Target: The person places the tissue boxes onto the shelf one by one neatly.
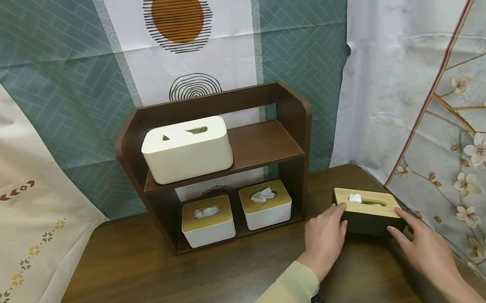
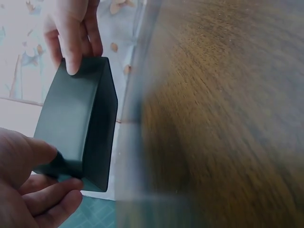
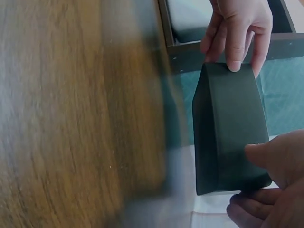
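A dark green tissue box (image 1: 368,223) with a light wooden lid (image 1: 386,203) is at the right side of the table. My left hand (image 1: 326,236) grips its left end, and my right hand (image 1: 428,248) grips the right end, fingers and thumbs curled round the corners. White tissue pokes from the lid's slot. Both wrist views show the box's dark underside (image 2: 100,137) facing the wood, so it seems held off the tabletop. From the right wrist, the left hand (image 3: 242,31) appears at the box's far end.
A brown two-tier shelf (image 1: 264,141) stands at the back. One large cream tissue box (image 1: 189,157) sits on its upper tier; below are two smaller white boxes (image 1: 210,234) with wooden tops. Patterned cloths (image 1: 473,155) hang around the brown table (image 1: 187,293).
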A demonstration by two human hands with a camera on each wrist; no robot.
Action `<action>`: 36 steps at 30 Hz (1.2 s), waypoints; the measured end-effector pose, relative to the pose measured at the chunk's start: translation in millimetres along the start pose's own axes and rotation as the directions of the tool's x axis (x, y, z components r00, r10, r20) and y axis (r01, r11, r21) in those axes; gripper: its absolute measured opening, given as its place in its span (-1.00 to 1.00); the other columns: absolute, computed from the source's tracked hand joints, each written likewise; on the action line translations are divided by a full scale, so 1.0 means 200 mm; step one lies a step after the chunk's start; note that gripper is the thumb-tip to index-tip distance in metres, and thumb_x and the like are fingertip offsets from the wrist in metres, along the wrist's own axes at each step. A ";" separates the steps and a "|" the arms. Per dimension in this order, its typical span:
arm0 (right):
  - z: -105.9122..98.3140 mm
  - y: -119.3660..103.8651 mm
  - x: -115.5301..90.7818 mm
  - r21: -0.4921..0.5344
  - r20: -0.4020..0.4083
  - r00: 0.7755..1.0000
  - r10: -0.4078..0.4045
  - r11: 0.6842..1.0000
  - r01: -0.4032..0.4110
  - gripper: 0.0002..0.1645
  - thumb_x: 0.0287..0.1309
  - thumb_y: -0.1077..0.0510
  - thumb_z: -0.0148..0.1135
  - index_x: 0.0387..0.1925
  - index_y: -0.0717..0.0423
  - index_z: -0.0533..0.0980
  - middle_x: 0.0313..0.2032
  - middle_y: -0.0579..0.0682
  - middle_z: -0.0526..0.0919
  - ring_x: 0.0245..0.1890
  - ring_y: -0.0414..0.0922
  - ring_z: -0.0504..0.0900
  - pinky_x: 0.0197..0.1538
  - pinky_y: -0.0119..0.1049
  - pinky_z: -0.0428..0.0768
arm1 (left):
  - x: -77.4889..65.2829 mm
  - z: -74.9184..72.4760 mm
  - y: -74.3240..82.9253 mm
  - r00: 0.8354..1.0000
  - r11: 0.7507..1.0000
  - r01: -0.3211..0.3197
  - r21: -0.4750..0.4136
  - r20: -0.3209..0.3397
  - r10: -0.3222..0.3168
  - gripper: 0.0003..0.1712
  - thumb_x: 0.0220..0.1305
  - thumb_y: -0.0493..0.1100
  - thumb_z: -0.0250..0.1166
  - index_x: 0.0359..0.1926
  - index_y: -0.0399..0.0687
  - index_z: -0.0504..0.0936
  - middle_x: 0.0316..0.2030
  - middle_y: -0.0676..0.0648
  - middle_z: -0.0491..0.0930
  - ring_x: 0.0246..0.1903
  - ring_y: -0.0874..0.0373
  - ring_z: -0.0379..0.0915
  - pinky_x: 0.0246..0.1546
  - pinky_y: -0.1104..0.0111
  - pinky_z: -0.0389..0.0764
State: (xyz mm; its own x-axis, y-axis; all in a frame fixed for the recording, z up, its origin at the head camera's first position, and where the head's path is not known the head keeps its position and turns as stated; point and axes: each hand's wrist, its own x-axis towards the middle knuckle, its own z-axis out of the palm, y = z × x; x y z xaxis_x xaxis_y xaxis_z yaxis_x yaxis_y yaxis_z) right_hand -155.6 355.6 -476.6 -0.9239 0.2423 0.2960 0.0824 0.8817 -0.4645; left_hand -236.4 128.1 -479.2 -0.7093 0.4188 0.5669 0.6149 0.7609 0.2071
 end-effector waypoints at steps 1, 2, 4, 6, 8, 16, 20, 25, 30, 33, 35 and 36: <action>0.00 -0.01 0.00 0.002 -0.001 1.000 -0.001 1.000 0.001 -0.21 0.61 -0.10 0.33 0.61 0.24 0.36 0.20 0.58 0.61 -0.12 0.40 0.74 -0.27 0.27 0.60 | 0.00 -0.01 -0.01 1.000 1.000 -0.006 -0.006 -0.016 0.006 -0.56 0.50 0.00 0.52 0.33 0.21 0.75 0.21 0.07 0.78 0.01 0.30 0.79 -0.20 0.40 0.77; -0.01 -0.01 -0.01 0.004 -0.002 1.000 -0.002 1.000 0.002 -0.21 0.61 -0.09 0.33 0.61 0.23 0.37 0.18 0.57 0.63 -0.11 0.40 0.74 -0.28 0.26 0.60 | -0.01 -0.02 -0.01 1.000 1.000 -0.010 -0.013 -0.030 0.010 -0.56 0.49 -0.01 0.53 0.32 0.21 0.76 0.20 0.08 0.78 0.02 0.31 0.79 -0.20 0.41 0.77; -0.01 -0.03 -0.01 0.007 -0.001 1.000 -0.002 1.000 0.002 -0.20 0.61 -0.10 0.33 0.62 0.21 0.36 0.19 0.57 0.63 -0.04 0.43 0.74 -0.27 0.27 0.61 | -0.01 -0.03 -0.02 0.999 1.000 -0.015 -0.024 -0.046 0.014 -0.55 0.48 -0.01 0.54 0.33 0.20 0.76 0.21 0.09 0.78 0.05 0.32 0.77 -0.20 0.44 0.76; -0.02 -0.05 -0.02 0.012 -0.004 1.000 -0.004 1.000 0.004 -0.20 0.60 -0.10 0.34 0.62 0.19 0.36 0.16 0.56 0.66 0.01 0.45 0.74 -0.26 0.29 0.61 | -0.02 -0.06 -0.03 0.998 0.999 -0.016 -0.028 -0.054 0.014 -0.55 0.48 -0.01 0.54 0.33 0.21 0.76 0.21 0.10 0.77 0.08 0.34 0.75 -0.18 0.46 0.75; -0.03 -0.07 -0.03 0.016 -0.013 1.000 -0.010 1.000 0.011 -0.21 0.60 -0.08 0.35 0.62 0.18 0.37 0.17 0.55 0.66 0.03 0.44 0.74 -0.25 0.30 0.61 | -0.03 -0.09 -0.04 0.998 0.999 -0.016 -0.028 -0.059 0.015 -0.54 0.47 0.00 0.55 0.34 0.22 0.75 0.22 0.12 0.77 0.09 0.36 0.74 -0.17 0.47 0.75; -0.07 -0.14 -0.06 0.047 -0.064 0.997 -0.039 0.998 0.042 -0.23 0.57 -0.05 0.39 0.61 0.15 0.40 0.19 0.54 0.65 0.03 0.43 0.75 -0.26 0.31 0.62 | -0.07 -0.21 -0.04 0.996 0.999 -0.012 -0.038 -0.091 0.008 -0.49 0.42 0.03 0.59 0.34 0.21 0.76 0.22 0.12 0.76 0.09 0.36 0.74 -0.11 0.47 0.75; -0.08 -0.18 -0.07 0.063 -0.067 0.997 -0.032 0.997 0.037 -0.22 0.57 -0.06 0.40 0.62 0.12 0.40 0.25 0.54 0.62 0.07 0.43 0.74 -0.23 0.33 0.62 | -0.08 -0.27 -0.04 0.993 0.998 -0.021 -0.054 -0.118 0.015 -0.48 0.39 0.01 0.61 0.33 0.19 0.76 0.22 0.11 0.76 0.10 0.34 0.74 -0.12 0.47 0.75; -0.11 -0.23 -0.10 0.077 -0.123 0.991 -0.056 0.995 0.066 -0.24 0.53 0.00 0.45 0.60 0.09 0.44 0.21 0.52 0.65 0.04 0.42 0.74 -0.23 0.36 0.61 | -0.11 -0.34 -0.05 0.987 0.997 -0.040 -0.066 -0.157 0.029 -0.46 0.38 0.00 0.63 0.33 0.16 0.76 0.22 0.09 0.76 0.09 0.32 0.75 -0.12 0.48 0.74; -0.14 -0.27 -0.13 0.088 -0.172 0.981 -0.091 0.990 0.108 -0.25 0.47 0.05 0.50 0.57 0.07 0.48 0.22 0.49 0.66 0.02 0.42 0.75 -0.23 0.39 0.60 | -0.13 -0.41 -0.05 0.981 0.996 -0.049 -0.073 -0.191 0.035 -0.44 0.35 -0.02 0.64 0.33 0.13 0.76 0.20 0.06 0.77 0.03 0.29 0.78 -0.14 0.47 0.75; -0.16 -0.30 -0.13 0.085 -0.205 0.972 -0.117 0.987 0.137 -0.25 0.43 0.07 0.54 0.55 0.06 0.52 0.19 0.48 0.69 -0.01 0.41 0.76 -0.24 0.39 0.60 | -0.14 -0.45 -0.06 0.978 0.996 -0.051 -0.075 -0.204 0.035 -0.43 0.35 -0.02 0.65 0.34 0.13 0.75 0.21 0.06 0.77 0.02 0.28 0.79 -0.15 0.46 0.76; -0.17 -0.32 -0.14 0.082 -0.222 0.966 -0.132 0.985 0.153 -0.24 0.40 0.08 0.56 0.54 0.04 0.53 0.16 0.46 0.71 -0.02 0.40 0.76 -0.24 0.40 0.59 | -0.15 -0.48 -0.06 0.976 0.996 -0.052 -0.076 -0.214 0.035 -0.42 0.35 -0.03 0.65 0.35 0.13 0.75 0.21 0.06 0.77 0.03 0.27 0.79 -0.14 0.45 0.76; -0.17 -0.33 -0.14 0.079 -0.231 0.963 -0.140 0.984 0.162 -0.24 0.39 0.09 0.57 0.54 0.03 0.54 0.14 0.45 0.73 -0.03 0.39 0.76 -0.25 0.40 0.59 | -0.16 -0.49 -0.06 0.975 0.996 -0.054 -0.075 -0.221 0.036 -0.42 0.35 -0.03 0.65 0.35 0.13 0.74 0.21 0.06 0.76 0.04 0.27 0.78 -0.14 0.44 0.76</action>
State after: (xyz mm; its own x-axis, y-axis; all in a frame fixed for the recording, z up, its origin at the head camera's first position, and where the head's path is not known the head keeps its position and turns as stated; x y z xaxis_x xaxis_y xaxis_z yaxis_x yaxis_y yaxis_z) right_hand -121.6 305.0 -425.9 -0.8149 0.2036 0.5427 -0.0977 0.8746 -0.4748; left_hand -187.4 56.4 -420.9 -0.5931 0.3259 0.7362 0.6762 0.6979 0.2359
